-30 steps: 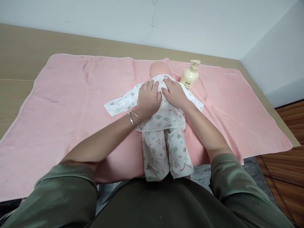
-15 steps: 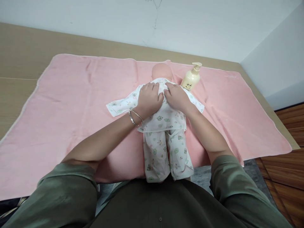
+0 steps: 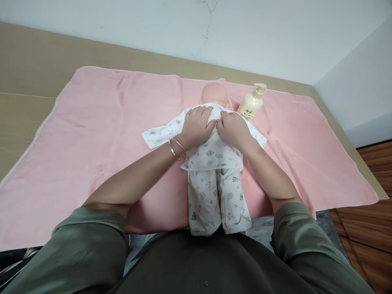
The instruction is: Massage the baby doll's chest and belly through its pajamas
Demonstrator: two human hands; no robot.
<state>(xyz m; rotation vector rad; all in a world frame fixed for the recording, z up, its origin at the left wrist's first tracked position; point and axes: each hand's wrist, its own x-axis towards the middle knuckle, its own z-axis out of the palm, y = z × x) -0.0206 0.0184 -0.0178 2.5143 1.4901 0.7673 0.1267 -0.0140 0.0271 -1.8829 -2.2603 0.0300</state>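
A baby doll (image 3: 214,93) lies face down, its bald head pointing away from me. It wears a white printed long-sleeved shirt (image 3: 211,157) and matching trousers (image 3: 204,200). My left hand (image 3: 198,125) rests flat on the left of its upper back, fingers stretched towards the shoulder and thumb pointing inward. On the right side, my right hand (image 3: 234,130) lies over the shoulder area with slightly bent fingers, thumb apart from the index finger. Both thumbs nearly meet at the middle of the back. The doll's arms stretch sideways inside the sleeves; its face is hidden.
A pale yellow pump bottle (image 3: 252,102) stands right of the doll's head. Beneath everything a pink blanket (image 3: 101,118) covers much of the wooden table (image 3: 27,53). A white wall (image 3: 147,28) rises behind, and wood-grain panels (image 3: 370,228) stand at right.
The view has shifted slightly, so the doll and bottle appear a little further right. My right fingers have drawn slightly outward from the collar; my left hand stays on the back.
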